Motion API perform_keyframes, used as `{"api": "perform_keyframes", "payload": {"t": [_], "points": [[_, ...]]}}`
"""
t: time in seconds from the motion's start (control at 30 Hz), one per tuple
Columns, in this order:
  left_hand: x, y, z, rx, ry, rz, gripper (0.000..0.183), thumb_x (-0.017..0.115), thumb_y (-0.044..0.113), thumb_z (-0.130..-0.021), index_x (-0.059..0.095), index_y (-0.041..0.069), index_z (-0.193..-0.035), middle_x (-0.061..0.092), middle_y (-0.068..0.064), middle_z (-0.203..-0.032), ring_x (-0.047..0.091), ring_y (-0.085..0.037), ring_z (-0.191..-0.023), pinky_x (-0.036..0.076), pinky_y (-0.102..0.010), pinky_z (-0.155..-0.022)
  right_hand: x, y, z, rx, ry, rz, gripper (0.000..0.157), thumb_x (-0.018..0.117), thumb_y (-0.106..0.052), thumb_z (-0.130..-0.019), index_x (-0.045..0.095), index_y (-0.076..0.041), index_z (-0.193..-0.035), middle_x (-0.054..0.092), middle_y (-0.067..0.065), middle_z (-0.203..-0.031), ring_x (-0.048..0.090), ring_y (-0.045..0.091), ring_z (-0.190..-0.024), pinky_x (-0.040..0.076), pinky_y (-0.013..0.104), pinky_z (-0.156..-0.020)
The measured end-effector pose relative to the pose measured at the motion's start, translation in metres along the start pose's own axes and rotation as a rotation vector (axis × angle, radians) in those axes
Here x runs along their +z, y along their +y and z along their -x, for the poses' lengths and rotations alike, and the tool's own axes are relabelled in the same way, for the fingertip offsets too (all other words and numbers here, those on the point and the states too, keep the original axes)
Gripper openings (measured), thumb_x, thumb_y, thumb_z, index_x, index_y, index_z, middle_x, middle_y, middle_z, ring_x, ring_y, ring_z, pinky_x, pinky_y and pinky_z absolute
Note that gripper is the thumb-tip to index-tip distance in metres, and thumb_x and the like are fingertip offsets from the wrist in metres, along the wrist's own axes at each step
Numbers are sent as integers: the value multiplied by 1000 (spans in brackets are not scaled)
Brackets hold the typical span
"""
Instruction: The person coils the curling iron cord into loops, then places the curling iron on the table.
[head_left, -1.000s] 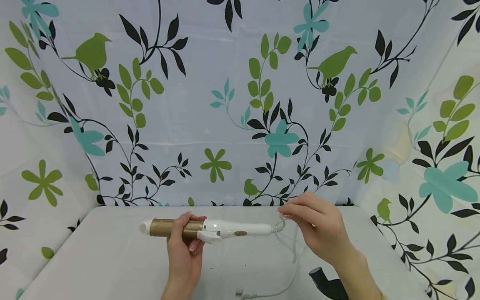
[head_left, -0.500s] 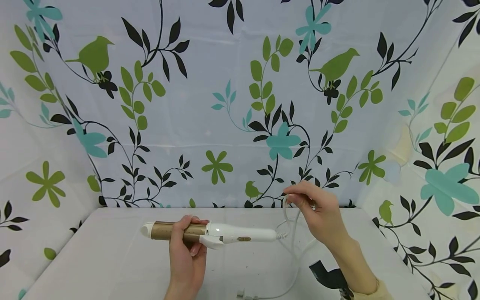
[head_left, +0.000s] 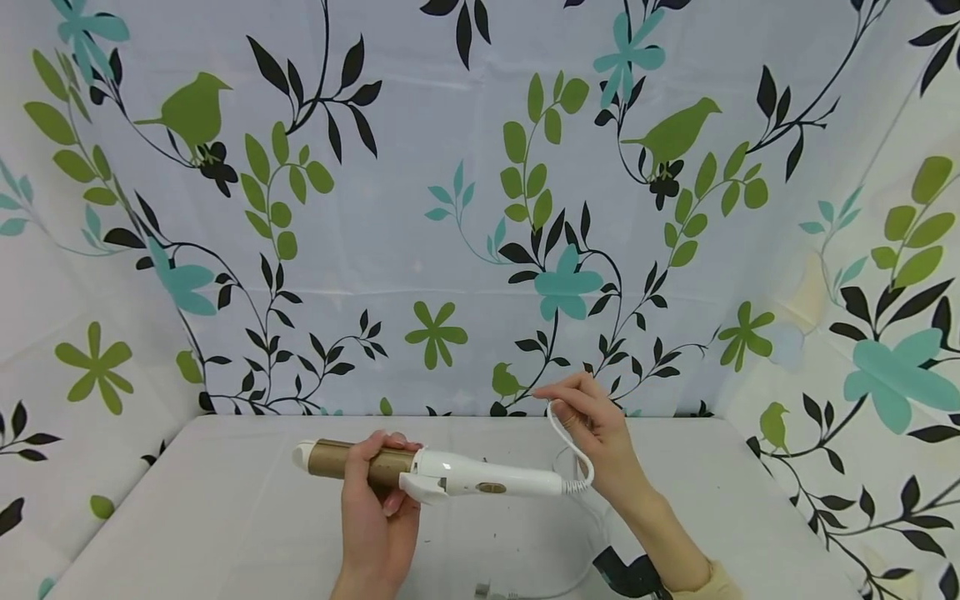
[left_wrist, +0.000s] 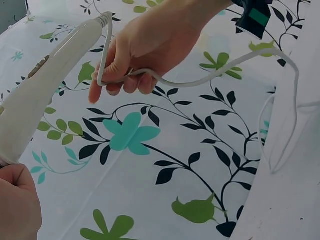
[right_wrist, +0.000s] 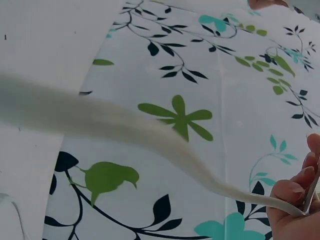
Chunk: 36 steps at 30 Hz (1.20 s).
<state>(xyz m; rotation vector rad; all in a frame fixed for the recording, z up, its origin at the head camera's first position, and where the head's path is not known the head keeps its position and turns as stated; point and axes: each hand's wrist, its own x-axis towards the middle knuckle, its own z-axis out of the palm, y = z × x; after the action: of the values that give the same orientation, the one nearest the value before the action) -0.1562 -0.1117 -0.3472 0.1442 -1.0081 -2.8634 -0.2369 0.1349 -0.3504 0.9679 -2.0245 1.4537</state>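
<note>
A white and gold curling iron [head_left: 495,477] is held level above the table, its tip pointing left. My left hand [head_left: 380,525] grips it round the gold barrel, and in the left wrist view that hand [left_wrist: 20,202] shows at the lower left edge. At the handle end, the white power cord [head_left: 583,457] bends up to my right hand [head_left: 602,442], which pinches it between thumb and fingers. Beyond those fingers the cord [left_wrist: 220,72] runs on in a loose loop. The right wrist view has the cord [right_wrist: 145,132] close and blurred across it.
On the white table [head_left: 247,500], the plug [head_left: 483,590] lies near the front edge. A black wrist-worn device [head_left: 630,575] is on the right forearm. A patterned curtain [head_left: 390,208] with leaves and birds rises behind the table and on both sides.
The right hand first rose with the cord, then shifted left toward the handle, bending the cord back over it. The iron's handle end has dipped slightly; the left hand keeps its grip.
</note>
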Motion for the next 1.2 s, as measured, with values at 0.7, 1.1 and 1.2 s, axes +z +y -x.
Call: {"api": "perform_keyframes", "payload": {"t": [0.7,1.1,1.2], "points": [[2,-4,0,27,79,-42,23,44,37,-106,53,17,-97,56,4,-100,39,-5,-61,44,-19,-82,44,-16,42,410,-60,206,50,51,-21,-105,39,-16,-154,50,4,-139,55,21,-121,49,44,-100],[5,-5,0,71,108,-76,27,45,35,-105,57,16,-91,59,4,-94,30,-6,-54,41,-19,-75,66,-21,72,352,-162,503,55,66,-20,-97,47,-15,-148,68,0,-112,47,-1,-65,48,23,-65],[4,-3,-1,81,122,-65,27,46,34,-105,57,16,-89,59,4,-93,30,-5,-54,40,-19,-73,68,-24,77,323,-173,632,53,68,-22,-95,51,-17,-145,64,-4,-98,49,1,-65,47,25,-60]]}}
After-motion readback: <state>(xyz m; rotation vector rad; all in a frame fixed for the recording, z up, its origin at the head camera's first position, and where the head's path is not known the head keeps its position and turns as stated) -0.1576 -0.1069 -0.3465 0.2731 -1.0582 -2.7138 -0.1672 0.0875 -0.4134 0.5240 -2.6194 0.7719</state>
